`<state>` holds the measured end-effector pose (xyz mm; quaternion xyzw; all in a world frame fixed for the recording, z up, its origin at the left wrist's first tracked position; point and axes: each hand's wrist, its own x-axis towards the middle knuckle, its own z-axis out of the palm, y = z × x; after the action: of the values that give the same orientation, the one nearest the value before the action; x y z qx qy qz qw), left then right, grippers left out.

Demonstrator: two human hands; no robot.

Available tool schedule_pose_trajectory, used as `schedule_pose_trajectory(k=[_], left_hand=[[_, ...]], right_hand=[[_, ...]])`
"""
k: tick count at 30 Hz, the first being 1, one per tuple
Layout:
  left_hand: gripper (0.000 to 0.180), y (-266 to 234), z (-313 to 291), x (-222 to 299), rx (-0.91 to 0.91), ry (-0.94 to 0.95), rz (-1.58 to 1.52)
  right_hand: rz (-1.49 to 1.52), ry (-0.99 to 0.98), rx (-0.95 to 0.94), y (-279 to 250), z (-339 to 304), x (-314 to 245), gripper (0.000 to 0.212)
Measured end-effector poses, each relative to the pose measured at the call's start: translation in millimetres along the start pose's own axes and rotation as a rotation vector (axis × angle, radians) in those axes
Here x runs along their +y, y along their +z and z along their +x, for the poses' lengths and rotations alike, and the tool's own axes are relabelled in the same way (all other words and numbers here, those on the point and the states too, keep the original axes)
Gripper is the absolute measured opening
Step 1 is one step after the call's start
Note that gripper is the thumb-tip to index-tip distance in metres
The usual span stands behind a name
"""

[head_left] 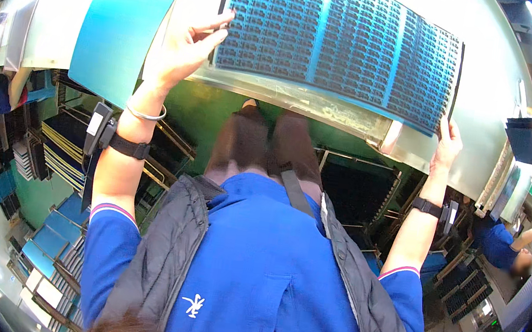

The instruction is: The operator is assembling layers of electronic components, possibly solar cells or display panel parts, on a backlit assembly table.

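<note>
A blue rectangular panel point(354, 44) covered in rows of small dark patterns, likely a printed circuit sheet, is held level between my two hands over the pale worktop. My left hand point(184, 50) pinches its left edge, with thumb and forefinger closed on it. At the panel's near right corner, my right hand point(448, 145) grips the edge; some of its fingers are hidden behind the corner. The panel's far edge runs up to the top of the picture.
A plain blue sheet point(120, 32) lies left of my left arm. Below the worktop's front edge point(275, 94) stand racks of dark panels point(357, 184). More racks point(65, 148) fill the left side. Co-workers point(501, 248) are at both sides; a dark panel point(525, 139) is at right.
</note>
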<state>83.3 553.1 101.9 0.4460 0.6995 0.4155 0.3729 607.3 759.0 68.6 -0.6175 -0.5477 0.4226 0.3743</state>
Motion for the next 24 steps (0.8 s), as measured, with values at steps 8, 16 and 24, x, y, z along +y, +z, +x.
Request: schedule_pose_trajectory(k=[8,16,24], left_hand=[[0.036,-7.0,8.3,-16.6,0.022,0.228,0.204],[0.049,-6.5,-4.2,-40.5,-0.06,0.234,0.384],[0.063,-3.7,-5.2,-35.5,-0.114,0.297,0.406]], right_hand=[[-0.011,-0.127,0.102,18.9,2.4,-4.8,0.018],[-0.06,-0.056,0.116,-4.1,-6.8,19.3,0.021],[-0.003,-0.03,0.152,-2.8,-3.2,30.4,0.019]])
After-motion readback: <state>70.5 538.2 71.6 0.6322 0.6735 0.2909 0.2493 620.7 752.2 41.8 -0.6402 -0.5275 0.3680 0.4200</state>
